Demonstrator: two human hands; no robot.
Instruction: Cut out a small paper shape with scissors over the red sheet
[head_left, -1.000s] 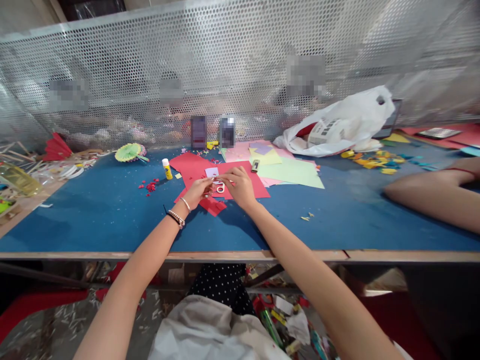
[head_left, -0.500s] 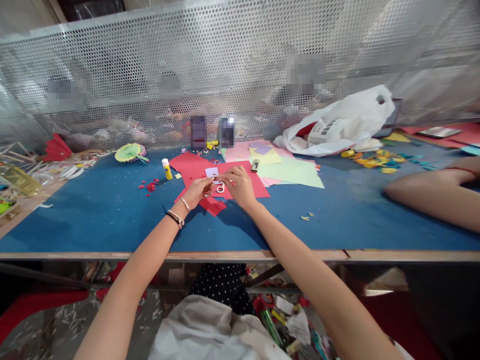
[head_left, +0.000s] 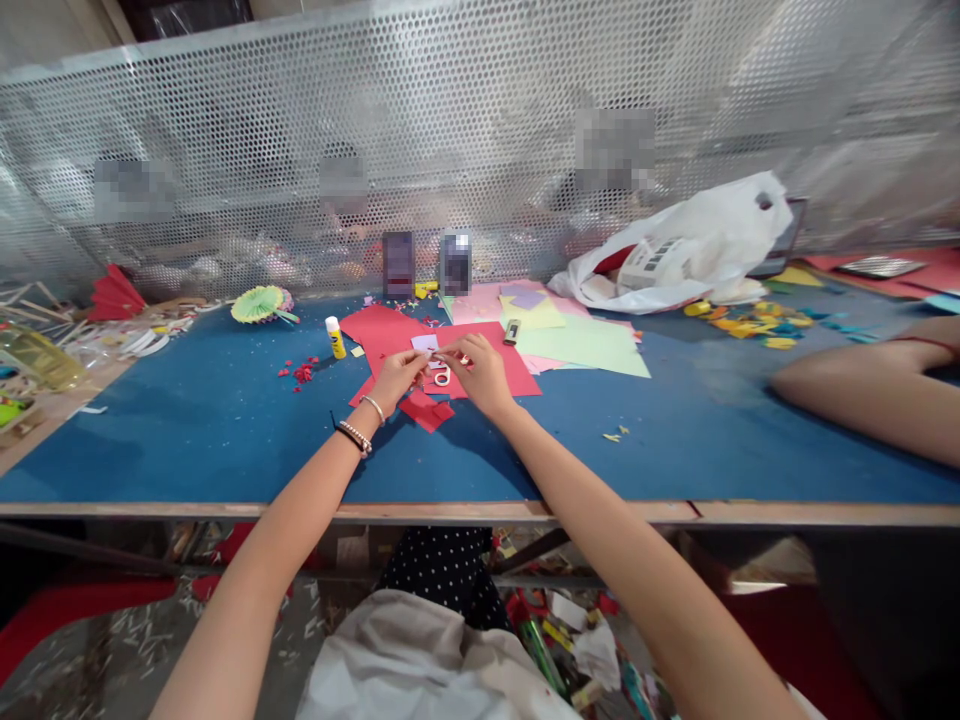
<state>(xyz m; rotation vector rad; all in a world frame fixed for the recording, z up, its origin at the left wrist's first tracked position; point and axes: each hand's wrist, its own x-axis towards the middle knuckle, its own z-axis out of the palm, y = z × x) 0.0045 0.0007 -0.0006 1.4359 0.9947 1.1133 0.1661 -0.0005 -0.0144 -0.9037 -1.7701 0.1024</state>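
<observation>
My left hand (head_left: 399,380) and my right hand (head_left: 480,372) meet over red paper (head_left: 517,372) on the blue table. The fingertips of both are pinched together around something too small to make out. Between the hands, a white loop (head_left: 442,376), which looks like a scissor handle, lies on the red sheet. Just behind the fingers is a small pale lilac paper (head_left: 424,343). A cut red piece (head_left: 427,412) lies in front of them. The yellow glue stick (head_left: 335,338) stands upright left of my left hand, near red paper scraps (head_left: 303,372).
Pastel sheets (head_left: 592,345) spread right of the red paper, with a small dark-faced object (head_left: 512,331) beside them. Two phones (head_left: 399,265) lean on the perforated metal screen (head_left: 480,140). A green paper fan (head_left: 259,305), a white plastic bag (head_left: 682,245) and another person's arm (head_left: 862,385) are around.
Both hands stay close together in nearly the same place. The fingers of my left hand have shifted slightly, and the right fingers have curled a little.
</observation>
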